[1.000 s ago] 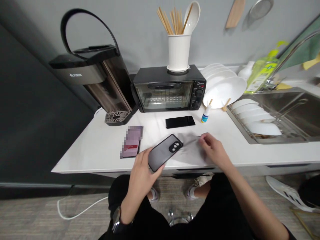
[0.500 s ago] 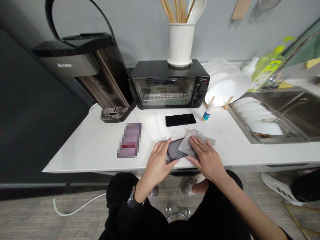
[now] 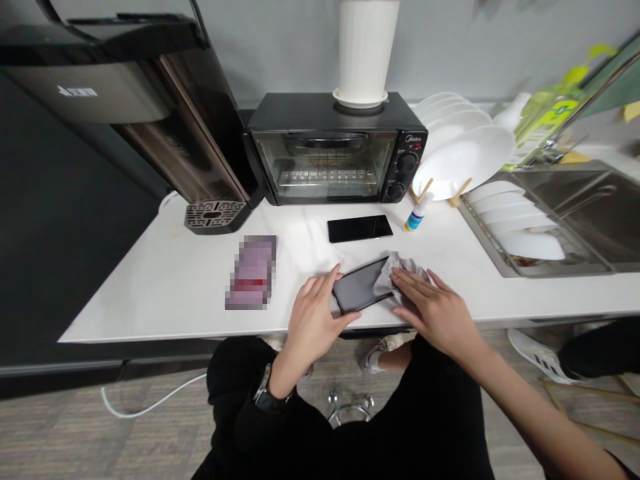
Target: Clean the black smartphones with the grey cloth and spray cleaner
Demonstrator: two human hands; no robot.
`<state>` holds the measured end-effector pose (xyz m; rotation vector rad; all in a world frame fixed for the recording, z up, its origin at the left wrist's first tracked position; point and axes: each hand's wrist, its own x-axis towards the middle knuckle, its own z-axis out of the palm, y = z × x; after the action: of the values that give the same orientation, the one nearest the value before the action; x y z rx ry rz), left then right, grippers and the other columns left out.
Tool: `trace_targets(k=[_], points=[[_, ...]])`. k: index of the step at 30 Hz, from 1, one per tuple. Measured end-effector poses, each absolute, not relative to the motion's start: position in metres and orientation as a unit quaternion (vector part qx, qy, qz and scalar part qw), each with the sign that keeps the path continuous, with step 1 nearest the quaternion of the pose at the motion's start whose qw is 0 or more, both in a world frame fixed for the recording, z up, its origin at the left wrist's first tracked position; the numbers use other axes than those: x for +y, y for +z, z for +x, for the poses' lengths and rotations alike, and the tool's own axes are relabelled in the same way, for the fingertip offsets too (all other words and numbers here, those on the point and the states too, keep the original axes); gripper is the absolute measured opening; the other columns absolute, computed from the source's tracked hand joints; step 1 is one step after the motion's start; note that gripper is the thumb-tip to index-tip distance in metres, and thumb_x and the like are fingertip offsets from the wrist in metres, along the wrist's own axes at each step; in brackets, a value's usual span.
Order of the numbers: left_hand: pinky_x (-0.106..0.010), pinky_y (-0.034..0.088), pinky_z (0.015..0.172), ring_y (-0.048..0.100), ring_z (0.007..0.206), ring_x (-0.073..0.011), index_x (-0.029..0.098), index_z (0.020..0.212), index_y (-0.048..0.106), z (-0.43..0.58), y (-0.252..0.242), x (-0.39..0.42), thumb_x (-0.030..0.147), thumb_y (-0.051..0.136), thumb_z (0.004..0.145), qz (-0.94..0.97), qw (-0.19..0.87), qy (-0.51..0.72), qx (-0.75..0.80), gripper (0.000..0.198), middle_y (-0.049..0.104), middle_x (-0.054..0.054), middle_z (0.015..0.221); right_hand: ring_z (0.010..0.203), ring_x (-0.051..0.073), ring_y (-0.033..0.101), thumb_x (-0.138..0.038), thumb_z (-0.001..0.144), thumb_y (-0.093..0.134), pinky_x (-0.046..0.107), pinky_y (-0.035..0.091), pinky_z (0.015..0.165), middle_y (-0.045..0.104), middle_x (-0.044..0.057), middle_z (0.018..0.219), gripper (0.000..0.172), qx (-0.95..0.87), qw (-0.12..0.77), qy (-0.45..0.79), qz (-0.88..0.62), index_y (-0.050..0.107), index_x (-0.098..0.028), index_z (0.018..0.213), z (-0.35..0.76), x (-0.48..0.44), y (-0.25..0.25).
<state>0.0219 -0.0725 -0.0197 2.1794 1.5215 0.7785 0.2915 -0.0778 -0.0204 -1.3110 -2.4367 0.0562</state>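
Observation:
A dark phone case with a raised black rim lies on the white counter in front of me. My left hand holds its left end, fingers at the far edge and thumb along the near one. Over its right end, my right hand presses a crumpled grey cloth, fingers bent down on it. The cloth hides that end of the case. Just beyond lies a black phone, screen up. A small spray bottle with a blue and yellow label stands to its right.
A pixelated purple item lies on the left of the counter. Behind are a water dispenser, a toaster oven bearing a white cup, and racked plates. A sink with dishes is at right.
My right hand has slid the cloth rightward, baring more of the case's surface, and the cloth has bunched up. My left hand keeps its hold. The view has shifted slightly.

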Motion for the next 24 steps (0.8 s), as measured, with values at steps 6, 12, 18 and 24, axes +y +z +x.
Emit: trace_targets(k=[6,12,18,24], points=[[-0.049,0.048,0.109,0.058,0.125,-0.0315,0.027,0.161,0.035,0.027,-0.02,-0.068,0.029,0.079,0.089,0.791,0.189,0.268,0.517,0.084,0.066,-0.009,0.14,0.144,0.04,0.053,-0.064,0.1,0.056,0.058,0.044,0.119,0.055,0.028,0.153,0.077,-0.829,0.243,0.014,-0.504,0.054,-0.004,0.149,0.217,-0.089,-0.033],[-0.049,0.048,0.109,0.057,0.123,-0.032,0.025,0.161,0.035,0.028,-0.019,-0.073,0.028,0.079,0.087,0.779,0.173,0.256,0.546,0.086,0.065,-0.009,0.137,0.139,0.03,0.06,-0.053,0.107,0.049,0.054,0.041,0.122,0.064,0.015,0.148,0.055,-0.862,0.235,0.073,-0.443,0.06,-0.014,0.145,0.231,-0.096,-0.027],[-0.051,0.046,0.11,0.057,0.125,-0.0333,0.029,0.163,0.029,0.03,-0.02,-0.072,0.044,0.084,0.085,0.78,0.17,0.26,0.543,0.096,0.064,-0.008,0.142,0.145,0.04,0.052,-0.055,0.104,0.053,0.065,0.034,0.123,0.054,0.025,0.155,0.068,-0.806,0.241,-0.018,-0.54,0.052,-0.006,0.151,0.261,-0.07,-0.036],[-0.05,0.049,0.106,0.057,0.122,-0.0333,0.022,0.166,0.024,0.027,-0.026,-0.071,0.021,0.07,0.091,0.791,0.152,0.237,0.543,0.088,0.065,-0.013,0.135,0.147,0.034,0.05,-0.054,0.103,0.055,0.057,0.038,0.125,0.056,0.023,0.154,0.067,-0.856,0.251,0.097,-0.441,0.053,-0.006,0.15,0.194,-0.105,-0.029]])
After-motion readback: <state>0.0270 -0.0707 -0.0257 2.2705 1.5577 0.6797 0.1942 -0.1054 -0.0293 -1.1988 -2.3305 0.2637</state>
